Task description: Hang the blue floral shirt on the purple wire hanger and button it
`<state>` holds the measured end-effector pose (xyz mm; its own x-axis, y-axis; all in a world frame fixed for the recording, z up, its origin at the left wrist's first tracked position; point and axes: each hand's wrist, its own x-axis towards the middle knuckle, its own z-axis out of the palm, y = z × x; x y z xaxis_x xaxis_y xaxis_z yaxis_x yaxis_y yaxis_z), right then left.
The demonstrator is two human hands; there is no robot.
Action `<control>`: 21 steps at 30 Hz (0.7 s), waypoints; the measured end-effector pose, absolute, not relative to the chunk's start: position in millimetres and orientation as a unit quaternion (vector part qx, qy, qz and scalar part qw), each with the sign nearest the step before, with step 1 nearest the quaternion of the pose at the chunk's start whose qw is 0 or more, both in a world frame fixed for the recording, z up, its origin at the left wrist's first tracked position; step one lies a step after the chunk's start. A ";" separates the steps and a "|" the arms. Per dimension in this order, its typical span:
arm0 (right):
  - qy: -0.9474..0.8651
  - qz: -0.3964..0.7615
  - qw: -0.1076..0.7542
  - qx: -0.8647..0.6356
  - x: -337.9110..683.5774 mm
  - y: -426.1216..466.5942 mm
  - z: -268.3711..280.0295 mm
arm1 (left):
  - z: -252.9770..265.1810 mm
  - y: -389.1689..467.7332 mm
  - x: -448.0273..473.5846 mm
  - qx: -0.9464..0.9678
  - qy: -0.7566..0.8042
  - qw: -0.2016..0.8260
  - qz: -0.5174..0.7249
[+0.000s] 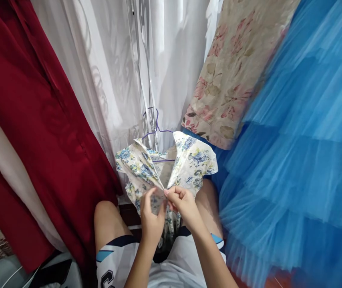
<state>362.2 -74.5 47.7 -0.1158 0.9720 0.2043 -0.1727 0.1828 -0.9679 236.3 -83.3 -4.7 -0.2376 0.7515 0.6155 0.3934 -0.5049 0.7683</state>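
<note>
A white dress with blue and yellow flowers (195, 158) hangs on a purple wire hanger (158, 127) between my knees, its V-shaped neckline parted. My right hand (183, 203) pinches the fabric edge at the bottom of the V between thumb and forefinger. Just left of it, my left hand (152, 218) is slightly blurred, thumb and fingers apart and curved in front of the dress front. Whether its fingertips touch the cloth is hard to see. The lower part of the dress drops between my legs, partly hidden behind my hands.
Long red fabric (53, 120) hangs at the left, with white curtains (171, 60) behind. White straps or hangers (145, 60) dangle above the purple hook. To the right are a beige floral garment (219, 92) and a tiered blue tulle skirt (273, 172). A dark object (52, 274) lies bottom left.
</note>
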 end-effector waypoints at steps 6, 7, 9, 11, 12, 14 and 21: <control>-0.514 0.535 0.558 -0.371 367.2 -82.0 55.1 | 0.0 -72.1 255.2 0.669 0.440 0.225 0.555; -0.509 0.533 0.564 -0.372 367.6 -80.1 55.0 | 0.0 -72.4 255.7 0.678 0.440 0.216 0.548; -0.503 0.522 0.578 -0.375 367.6 -72.3 56.7 | 1.0 -74.8 255.9 0.702 0.445 0.192 0.522; -0.502 0.501 0.597 -0.374 366.9 -58.2 64.1 | 4.3 -77.9 255.7 0.731 0.464 0.158 0.476; -0.505 0.490 0.606 -0.372 366.6 -49.1 70.5 | 7.3 -79.0 255.4 0.747 0.476 0.138 0.443; -0.516 0.466 0.623 -0.360 366.1 -28.3 88.7 | 15.6 -79.8 254.3 0.777 0.500 0.099 0.370; -0.533 0.458 0.640 -0.311 363.6 31.6 161.4 | 26.0 -75.8 254.2 0.812 0.543 0.024 0.213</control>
<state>363.6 31.6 161.4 0.0129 0.9174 0.3978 -0.2548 0.3877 -0.8859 254.2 -75.8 26.0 0.3194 0.8919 0.3201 0.8711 -0.4094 0.2714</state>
